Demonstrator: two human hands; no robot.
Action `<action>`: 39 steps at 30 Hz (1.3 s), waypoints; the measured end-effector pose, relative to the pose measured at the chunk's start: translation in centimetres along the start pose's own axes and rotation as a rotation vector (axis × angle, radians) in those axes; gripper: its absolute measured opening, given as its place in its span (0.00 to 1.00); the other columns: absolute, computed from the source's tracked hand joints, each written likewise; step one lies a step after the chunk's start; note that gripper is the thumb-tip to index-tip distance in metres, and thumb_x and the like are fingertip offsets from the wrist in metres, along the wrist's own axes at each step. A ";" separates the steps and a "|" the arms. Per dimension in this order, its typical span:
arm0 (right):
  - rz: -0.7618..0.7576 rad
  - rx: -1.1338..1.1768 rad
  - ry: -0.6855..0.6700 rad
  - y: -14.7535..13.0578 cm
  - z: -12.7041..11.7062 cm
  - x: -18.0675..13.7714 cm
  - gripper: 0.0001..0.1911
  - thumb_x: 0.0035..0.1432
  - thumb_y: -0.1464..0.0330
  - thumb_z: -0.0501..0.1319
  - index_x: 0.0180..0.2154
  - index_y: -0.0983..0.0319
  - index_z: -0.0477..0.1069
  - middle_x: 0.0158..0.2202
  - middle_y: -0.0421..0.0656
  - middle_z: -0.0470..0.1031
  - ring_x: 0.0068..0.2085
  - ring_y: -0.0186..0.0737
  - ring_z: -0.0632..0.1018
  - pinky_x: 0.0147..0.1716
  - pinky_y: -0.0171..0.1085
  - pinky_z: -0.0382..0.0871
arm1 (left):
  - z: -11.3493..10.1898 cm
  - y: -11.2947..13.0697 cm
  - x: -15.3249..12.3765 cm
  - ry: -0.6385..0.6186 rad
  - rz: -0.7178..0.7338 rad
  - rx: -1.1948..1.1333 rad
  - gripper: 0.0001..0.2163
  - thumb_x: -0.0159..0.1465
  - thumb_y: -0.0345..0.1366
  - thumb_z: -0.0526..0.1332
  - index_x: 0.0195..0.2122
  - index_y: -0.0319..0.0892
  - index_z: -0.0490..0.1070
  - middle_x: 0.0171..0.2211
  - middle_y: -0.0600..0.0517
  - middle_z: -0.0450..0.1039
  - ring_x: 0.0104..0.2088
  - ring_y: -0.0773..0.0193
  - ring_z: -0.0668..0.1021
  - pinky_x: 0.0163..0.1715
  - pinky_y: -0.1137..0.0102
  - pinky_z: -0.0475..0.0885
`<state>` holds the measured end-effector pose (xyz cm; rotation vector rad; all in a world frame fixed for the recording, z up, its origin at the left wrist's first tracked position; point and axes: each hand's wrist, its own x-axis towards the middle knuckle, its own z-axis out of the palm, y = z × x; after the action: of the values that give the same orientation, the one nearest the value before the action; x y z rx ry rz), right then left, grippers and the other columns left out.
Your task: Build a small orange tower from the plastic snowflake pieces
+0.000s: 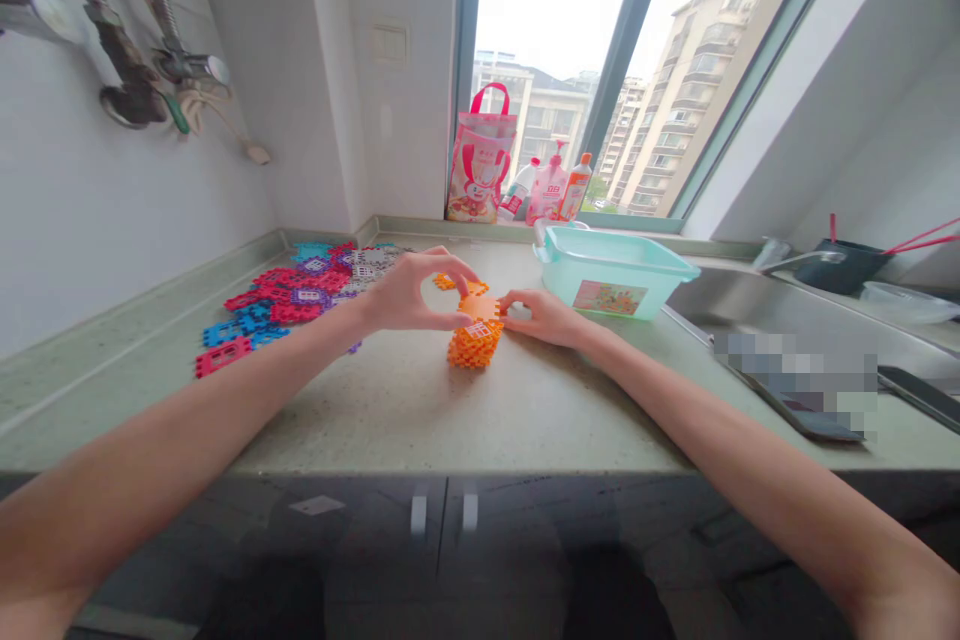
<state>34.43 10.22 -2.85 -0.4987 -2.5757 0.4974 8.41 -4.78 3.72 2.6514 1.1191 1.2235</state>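
A stack of orange interlocking plastic pieces (474, 345) stands on the speckled green countertop (390, 410), tilted slightly, with an orange piece (480, 308) on top. My left hand (412, 295) curves around that top piece, thumb low against it and forefinger arched above. My right hand (541, 317) comes in from the right, its fingertips pressed on the same piece. A few small orange pieces (461, 284) lie just behind the stack, partly hidden by my left fingers.
A heap of red, blue, purple and white interlocking pieces (296, 300) lies to the left. A pale turquoise plastic tub (615, 272) stands right of my hands, beside a steel sink (757, 305). Bottles (551, 190) and a pink bag (480, 155) stand on the windowsill.
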 end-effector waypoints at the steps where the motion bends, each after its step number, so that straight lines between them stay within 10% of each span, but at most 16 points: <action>1: 0.013 -0.010 0.006 -0.1 -0.1 0.0 0.10 0.65 0.61 0.67 0.43 0.58 0.82 0.47 0.45 0.86 0.46 0.46 0.85 0.51 0.45 0.77 | 0.2 0.2 0.0 -0.015 0.007 -0.006 0.20 0.59 0.47 0.75 0.49 0.45 0.79 0.39 0.50 0.84 0.43 0.55 0.82 0.51 0.60 0.75; 10: -0.096 0.051 0.428 -4.3 -2.7 -0.6 0.14 0.64 0.56 0.67 0.46 0.56 0.81 0.51 0.45 0.85 0.53 0.51 0.83 0.59 0.53 0.74 | 0.7 -2.0 -0.3 -0.029 -0.133 -0.007 0.19 0.69 0.55 0.64 0.48 0.45 0.81 0.40 0.49 0.84 0.44 0.56 0.82 0.52 0.61 0.73; 17: -0.248 0.161 0.210 -7.8 -1.7 -1.2 0.15 0.68 0.53 0.66 0.46 0.54 0.83 0.49 0.47 0.85 0.52 0.50 0.83 0.58 0.51 0.76 | 0.8 -6.9 -1.8 -0.004 -0.330 0.303 0.19 0.73 0.47 0.55 0.49 0.43 0.81 0.48 0.46 0.84 0.52 0.52 0.80 0.59 0.56 0.71; 26: 0.079 0.217 0.235 0.3 0.9 0.8 0.24 0.75 0.52 0.53 0.61 0.55 0.76 0.60 0.49 0.80 0.58 0.51 0.82 0.59 0.53 0.75 | 2.8 -10.3 -2.4 -0.377 -0.441 0.454 0.28 0.70 0.40 0.55 0.72 0.48 0.64 0.75 0.44 0.59 0.73 0.49 0.64 0.72 0.51 0.59; 33: 0.014 -0.129 0.086 2.6 2.7 4.8 0.18 0.68 0.57 0.65 0.55 0.53 0.81 0.57 0.47 0.82 0.59 0.50 0.81 0.64 0.51 0.70 | 2.5 -9.5 -2.4 -0.244 -0.471 0.425 0.18 0.70 0.53 0.57 0.47 0.45 0.77 0.51 0.43 0.81 0.52 0.50 0.81 0.57 0.58 0.74; 39: 0.100 -0.136 0.165 2.7 2.4 4.0 0.08 0.65 0.61 0.67 0.40 0.56 0.83 0.41 0.42 0.86 0.41 0.43 0.84 0.45 0.40 0.75 | 1.2 -8.1 -2.2 -0.077 -0.552 0.487 0.18 0.63 0.56 0.66 0.41 0.46 0.79 0.42 0.45 0.84 0.44 0.48 0.83 0.48 0.58 0.76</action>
<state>30.62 13.68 -4.50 -0.6883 -2.4450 0.3009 3.38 0.20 -0.88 2.3466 2.1642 0.8115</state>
